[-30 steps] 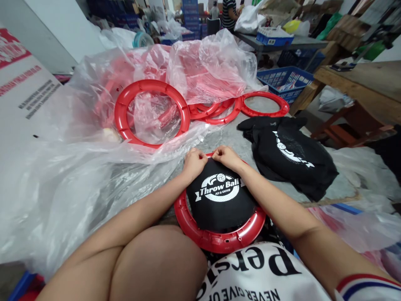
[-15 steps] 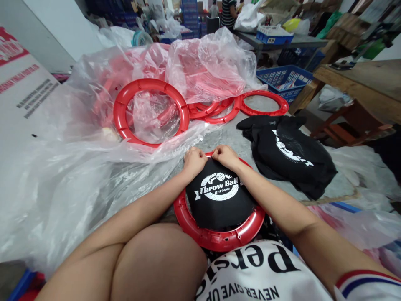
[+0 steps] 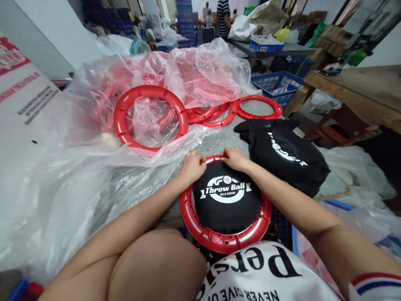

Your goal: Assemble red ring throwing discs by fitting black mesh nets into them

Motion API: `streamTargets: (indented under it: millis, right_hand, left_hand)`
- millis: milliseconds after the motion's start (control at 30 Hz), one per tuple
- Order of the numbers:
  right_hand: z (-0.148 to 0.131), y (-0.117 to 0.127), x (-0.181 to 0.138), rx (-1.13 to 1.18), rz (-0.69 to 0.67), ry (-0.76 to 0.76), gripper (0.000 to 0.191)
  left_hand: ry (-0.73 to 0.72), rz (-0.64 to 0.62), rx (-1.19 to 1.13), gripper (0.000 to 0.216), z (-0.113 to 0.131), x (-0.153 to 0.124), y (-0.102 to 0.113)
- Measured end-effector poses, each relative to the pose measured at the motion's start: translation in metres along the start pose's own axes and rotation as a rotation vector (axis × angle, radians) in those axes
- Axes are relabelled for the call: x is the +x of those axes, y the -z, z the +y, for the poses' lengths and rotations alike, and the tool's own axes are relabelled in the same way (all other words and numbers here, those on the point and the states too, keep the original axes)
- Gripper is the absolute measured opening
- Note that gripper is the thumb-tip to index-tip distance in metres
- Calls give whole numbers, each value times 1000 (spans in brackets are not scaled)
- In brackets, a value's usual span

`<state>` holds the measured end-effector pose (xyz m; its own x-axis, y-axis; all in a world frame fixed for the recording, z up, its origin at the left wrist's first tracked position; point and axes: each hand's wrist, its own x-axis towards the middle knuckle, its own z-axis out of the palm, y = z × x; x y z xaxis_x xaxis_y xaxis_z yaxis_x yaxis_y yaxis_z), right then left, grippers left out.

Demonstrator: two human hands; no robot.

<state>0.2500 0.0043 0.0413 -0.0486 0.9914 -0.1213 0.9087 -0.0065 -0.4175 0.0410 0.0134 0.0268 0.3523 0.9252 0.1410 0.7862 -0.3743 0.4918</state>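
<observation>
A red plastic ring [image 3: 219, 240] lies in front of me with a black mesh cloth [image 3: 227, 205] printed "Throw Ball" stretched inside it. My left hand [image 3: 191, 166] presses on the cloth's far left edge at the rim, fingers curled. At the far top edge my right hand [image 3: 233, 158] pinches the cloth against the ring. Both hands sit close together at the far side of the ring.
A pile of black printed cloths [image 3: 285, 154] lies to the right. Loose red rings [image 3: 150, 117] and clear plastic bags [image 3: 203, 71] cover the table beyond. A white carton [image 3: 21, 96] stands left. Blue baskets [image 3: 278, 83], a wooden bench [image 3: 354, 92] and people stand farther off.
My hands have spread slightly apart along the ring's far edge, and the cloth now sits flatter and more centred in the ring. The view shifted a little.
</observation>
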Motion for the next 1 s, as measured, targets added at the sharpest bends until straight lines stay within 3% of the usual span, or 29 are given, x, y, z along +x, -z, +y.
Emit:
streamTargets:
  millis: [67,167,267,567,1000]
  right_hand:
    - [1,3,0,-14,28,13,21]
    - [-1,3,7,29,53,170,17]
    - [-5,-4,14,104,-47,307,4]
    - [7,-24,16,565,-52,219,14]
    - [3,-21,12,507,-14,196,15]
  left_hand:
    - [-38,-35,68,20,5,-2,-2]
    - [-37,-53,113,22,11,-1,-5]
    - [7,-69,125,21,15,3,-8]
    - [79,-44,8,13,16,5,-16]
    - [170,1,-139,13,17,11,-16]
